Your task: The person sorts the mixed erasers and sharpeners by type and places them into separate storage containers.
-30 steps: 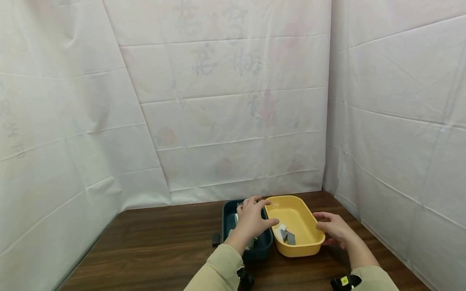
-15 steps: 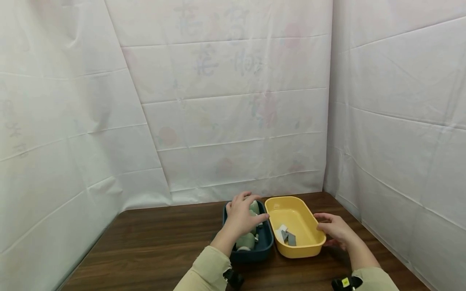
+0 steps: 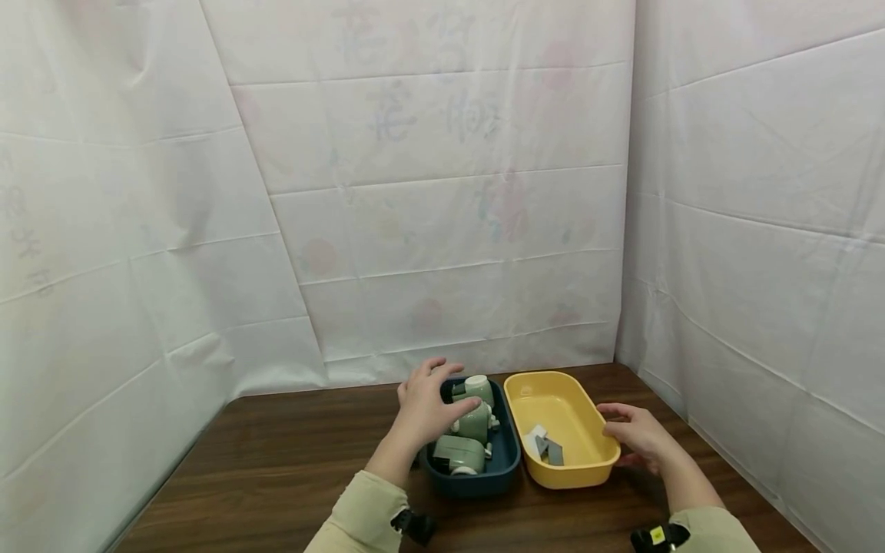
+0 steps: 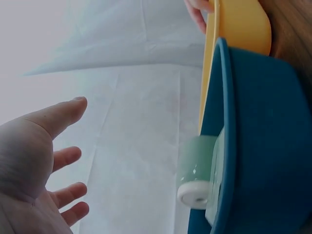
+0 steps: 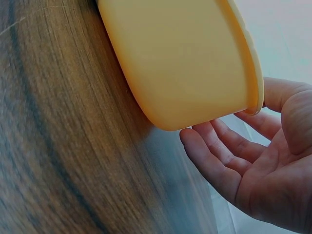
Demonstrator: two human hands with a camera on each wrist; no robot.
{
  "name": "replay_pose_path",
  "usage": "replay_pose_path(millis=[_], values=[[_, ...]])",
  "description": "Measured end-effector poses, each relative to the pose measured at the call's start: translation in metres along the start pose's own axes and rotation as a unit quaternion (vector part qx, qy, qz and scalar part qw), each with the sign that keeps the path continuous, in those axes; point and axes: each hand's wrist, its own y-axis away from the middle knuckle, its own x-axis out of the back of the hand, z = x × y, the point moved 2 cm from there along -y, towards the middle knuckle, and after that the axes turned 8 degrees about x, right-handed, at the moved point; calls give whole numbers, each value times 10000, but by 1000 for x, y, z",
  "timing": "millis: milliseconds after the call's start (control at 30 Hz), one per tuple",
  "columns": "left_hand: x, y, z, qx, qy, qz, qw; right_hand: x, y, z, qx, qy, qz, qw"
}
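Observation:
My left hand (image 3: 423,407) hovers over the left side of the dark blue bin (image 3: 508,478), thumb and fingers spread, with nothing in it. Inside that bin lie 3 sage-green rounded pieces with white ends: a near one (image 3: 459,453), a middle one (image 3: 473,422) and a far one (image 3: 478,390). Their exact kind is unclear. My right hand (image 3: 639,438) holds the right rim of the yellow bin (image 3: 574,478), its thumb over the rim and fingers along the outer wall. Small grey pieces (image 3: 551,451) and a white piece (image 3: 535,438) lie in the yellow bin's near end.
Both bins stand side by side on a dark wood table (image 3: 276,453), toward its right. White sheets (image 3: 442,230) hang behind and at both sides. A small dark object is partly hidden beside the blue bin's left edge.
My left hand has moved left from over the gap between the bins to the blue bin's left side, uncovering the green pieces. My right hand and the yellow bin have stayed put.

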Motion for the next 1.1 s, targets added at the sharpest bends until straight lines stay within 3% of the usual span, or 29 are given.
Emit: replay_pose_path(millis=[200,533,1100], values=[[13,3,-9,37,10,197,9998,0,0,-1,8,-7,-1,10000],[27,4,-31,214,255,141,9993,0,2,-1,21,7,-24,10000],[35,8,-72,429,-70,-26,9991,0,2,0,64,35,-3,10000]])
